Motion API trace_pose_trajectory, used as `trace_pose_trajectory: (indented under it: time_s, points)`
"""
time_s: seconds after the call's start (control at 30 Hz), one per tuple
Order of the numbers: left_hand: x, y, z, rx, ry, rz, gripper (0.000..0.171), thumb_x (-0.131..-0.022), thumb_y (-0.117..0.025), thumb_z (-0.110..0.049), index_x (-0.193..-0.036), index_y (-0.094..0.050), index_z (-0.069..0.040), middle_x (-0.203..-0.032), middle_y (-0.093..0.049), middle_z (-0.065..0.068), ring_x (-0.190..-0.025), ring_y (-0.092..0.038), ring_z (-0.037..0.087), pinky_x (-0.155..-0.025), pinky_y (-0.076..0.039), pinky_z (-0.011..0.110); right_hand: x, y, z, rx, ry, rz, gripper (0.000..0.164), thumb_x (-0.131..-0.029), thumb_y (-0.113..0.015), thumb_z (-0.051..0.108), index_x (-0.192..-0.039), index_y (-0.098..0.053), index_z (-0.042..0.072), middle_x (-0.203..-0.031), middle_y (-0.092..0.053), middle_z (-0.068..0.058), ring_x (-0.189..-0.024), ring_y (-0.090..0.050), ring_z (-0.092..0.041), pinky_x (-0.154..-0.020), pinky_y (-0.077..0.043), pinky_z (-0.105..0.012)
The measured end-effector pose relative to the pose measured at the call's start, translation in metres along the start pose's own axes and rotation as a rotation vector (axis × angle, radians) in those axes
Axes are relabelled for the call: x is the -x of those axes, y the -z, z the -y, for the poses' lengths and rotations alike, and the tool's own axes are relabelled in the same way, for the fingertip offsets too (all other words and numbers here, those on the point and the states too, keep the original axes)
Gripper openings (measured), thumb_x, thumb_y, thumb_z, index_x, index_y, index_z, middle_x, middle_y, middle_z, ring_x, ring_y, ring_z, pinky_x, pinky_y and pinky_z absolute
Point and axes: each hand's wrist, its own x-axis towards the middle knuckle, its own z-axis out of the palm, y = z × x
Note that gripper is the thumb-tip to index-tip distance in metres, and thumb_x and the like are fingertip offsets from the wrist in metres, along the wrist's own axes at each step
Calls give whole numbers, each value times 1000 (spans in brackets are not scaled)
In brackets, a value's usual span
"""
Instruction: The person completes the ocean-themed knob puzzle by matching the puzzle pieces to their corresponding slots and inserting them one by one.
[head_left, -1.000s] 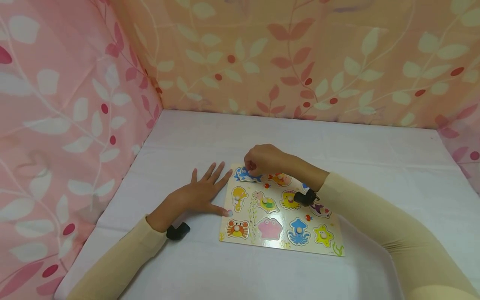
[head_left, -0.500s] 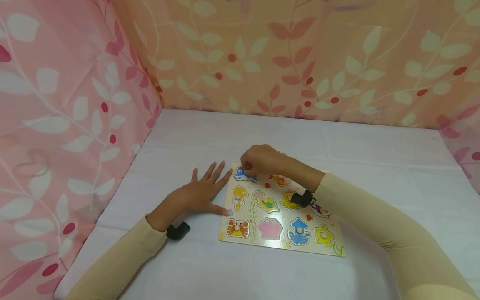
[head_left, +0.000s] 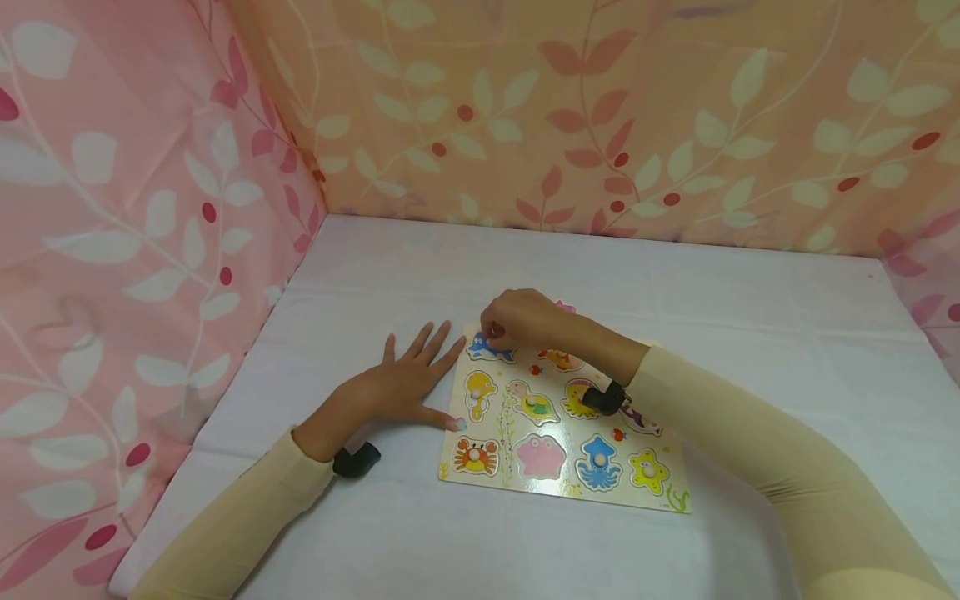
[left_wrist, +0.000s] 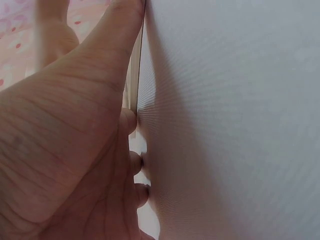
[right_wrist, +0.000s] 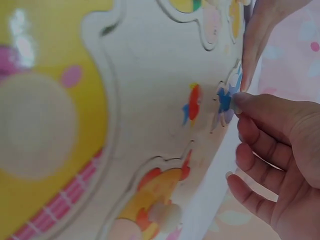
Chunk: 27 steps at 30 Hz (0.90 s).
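Observation:
A knobbed wooden puzzle board point(right_wrist: 147, 100) with sea animals lies on the white cloth. At its far left corner my right hand point(head_left: 521, 319) pinches a blue fish-shaped piece point(head_left: 487, 347) between thumb and forefinger; the fingers hide its knob. The piece lies over its matching place, as the right wrist view also shows its blue edge point(right_wrist: 224, 100) under the fingertips. My left hand point(head_left: 393, 387) lies spread on the cloth, its thumb at the board's left edge and its fingers pointing away toward the far corner.
The board bears a crab point(head_left: 476, 457), a seahorse point(head_left: 478, 393), a turtle point(head_left: 531, 402), a squid point(head_left: 598, 462) and a starfish point(head_left: 648, 471). A pink shape point(head_left: 542, 457) shows no knob. Behind my right wrist a pink item point(head_left: 566, 307) peeks out. Patterned curtains point(head_left: 525, 125) hang around the table.
My right hand has shifted slightly left, turning the blue piece so that it now lines up with its place on the board. My left hand has stayed put.

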Motion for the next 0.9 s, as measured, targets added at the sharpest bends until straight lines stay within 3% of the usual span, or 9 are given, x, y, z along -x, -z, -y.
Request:
trace_pose_trajectory:
  time_s: [0.23,0.47,0.73,0.9]
  points:
    - [1,1,0,9,-6,-9,126,-72,-61,-87,-164,0,-26,-169,16,8,-154,14,36,-110,0,79,4,-4,-6,-104,-32,-47,13,-91,-79,23,-102,-81,16,-86,-72,6,-81,-58,-15,-78,-51,-29]
    - [1,0,2,-1,-8,-6,126,-72,-58,-88,-164,2,-27,-169,17,8,-154,15,36,-110,0,79,8,-5,-9,-247,-81,-87,10,-89,-81,21,-97,-83,16,-79,-69,7,-80,-58,-17,-72,-51,-30]
    - [0,0,1,6,-2,-5,126,-72,-59,-88,-164,3,-27,-169,17,7,-154,15,36,-110,0,79,12,3,-17,-271,-69,-145,13,-91,-79,24,-101,-81,15,-81,-68,5,-79,-57,-18,-71,-51,-31]
    - [0,0,0,12,0,0,126,-72,-59,-88,-164,3,-28,-169,18,7,-154,16,35,-110,1,78,23,15,-33,-295,-120,-202,14,-93,-76,20,-103,-80,12,-85,-69,0,-80,-56,-21,-71,-49,-32]
